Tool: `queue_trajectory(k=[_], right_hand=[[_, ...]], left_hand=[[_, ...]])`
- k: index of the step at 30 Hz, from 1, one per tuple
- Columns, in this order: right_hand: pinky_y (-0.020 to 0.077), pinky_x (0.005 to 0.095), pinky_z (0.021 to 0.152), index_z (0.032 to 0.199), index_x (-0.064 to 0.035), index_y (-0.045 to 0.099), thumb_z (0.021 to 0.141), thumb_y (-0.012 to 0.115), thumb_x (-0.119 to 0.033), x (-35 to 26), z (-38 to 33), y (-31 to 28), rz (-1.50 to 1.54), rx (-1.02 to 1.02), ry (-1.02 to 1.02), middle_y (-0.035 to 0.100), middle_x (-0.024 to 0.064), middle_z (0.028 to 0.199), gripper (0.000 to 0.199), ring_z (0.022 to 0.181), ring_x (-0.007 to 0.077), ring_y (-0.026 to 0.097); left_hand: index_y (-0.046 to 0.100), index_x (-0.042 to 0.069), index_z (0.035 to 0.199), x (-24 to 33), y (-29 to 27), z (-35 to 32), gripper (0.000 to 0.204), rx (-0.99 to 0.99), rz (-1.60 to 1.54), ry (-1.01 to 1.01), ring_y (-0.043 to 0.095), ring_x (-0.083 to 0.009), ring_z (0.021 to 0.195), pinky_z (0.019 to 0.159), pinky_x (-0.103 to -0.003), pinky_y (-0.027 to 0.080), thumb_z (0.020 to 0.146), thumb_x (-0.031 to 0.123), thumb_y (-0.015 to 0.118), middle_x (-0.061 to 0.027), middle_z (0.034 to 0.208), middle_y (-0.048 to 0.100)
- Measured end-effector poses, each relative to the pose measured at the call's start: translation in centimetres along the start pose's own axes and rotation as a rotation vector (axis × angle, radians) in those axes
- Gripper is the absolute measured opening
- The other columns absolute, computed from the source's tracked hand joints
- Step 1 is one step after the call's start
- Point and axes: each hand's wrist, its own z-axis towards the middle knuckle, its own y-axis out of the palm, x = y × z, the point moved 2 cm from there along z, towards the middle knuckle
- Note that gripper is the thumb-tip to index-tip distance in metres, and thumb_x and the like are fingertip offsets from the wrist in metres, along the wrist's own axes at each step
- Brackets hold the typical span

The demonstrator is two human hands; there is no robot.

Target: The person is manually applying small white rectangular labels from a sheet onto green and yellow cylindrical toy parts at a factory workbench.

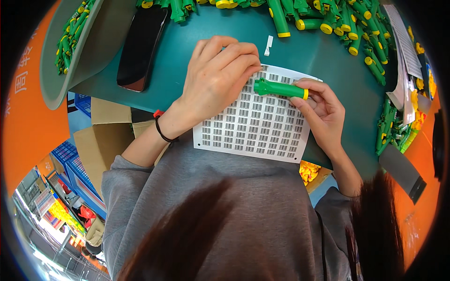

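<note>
Passable at left, over the green tabletop between the black phone and the left hand; walled off farther left by the raised side of the grey-green bin. Passable at right too, between the right hand and the white sheets. Blocked along the far side by heaped green parts. Narrow below that heap, past a white scrap. Obstructed between the hands by the green tube, over the label sheet. Closed off nearest by the grey shirt.

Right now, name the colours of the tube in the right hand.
The tube is green with a yellow end, clearest in the head view.
</note>
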Motion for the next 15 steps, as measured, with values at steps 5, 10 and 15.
queue_trajectory(k=[5, 10, 15], right_hand=[[0.0517, 0.0305, 0.097, 0.12, 0.0081, 0.055, 0.089, 0.063, 0.013, -0.1, 0.2, 0.0, 0.01, 0.007, 0.014, 0.056, 0.0144, 0.124, 0.032, 0.114, 0.0198, 0.059], [0.0511, 0.0319, 0.098, 0.121, 0.0079, 0.056, 0.087, 0.065, 0.012, 0.2, 0.2, -0.2, 0.032, 0.014, -0.007, 0.057, 0.0144, 0.124, 0.035, 0.116, 0.0205, 0.058], [0.0563, 0.0341, 0.098, 0.124, 0.0084, 0.055, 0.087, 0.063, 0.015, 0.0, 0.2, -0.3, 0.058, 0.01, -0.059, 0.055, 0.014, 0.125, 0.038, 0.116, 0.0215, 0.059]], left_hand=[[0.067, 0.008, 0.09, 0.2, -0.5, 0.6, 0.019, -0.026, -0.068, -0.046, 0.058, -0.0207, 0.097, 0.081, -0.035, 0.041, 0.074, 0.007, 0.076, 0.0019, 0.104, 0.066], [0.068, 0.005, 0.091, 1.7, -2.2, 2.6, 0.015, -0.019, -0.241, -0.146, 0.059, -0.0217, 0.095, 0.082, -0.032, 0.045, 0.078, 0.0, 0.074, -0.0041, 0.1, 0.069], [0.065, 0.0, 0.095, 3.8, -1.8, 3.0, 0.008, -0.224, -0.686, -0.442, 0.06, -0.0178, 0.102, 0.09, -0.03, 0.046, 0.088, 0.003, 0.068, -0.0076, 0.103, 0.066]])
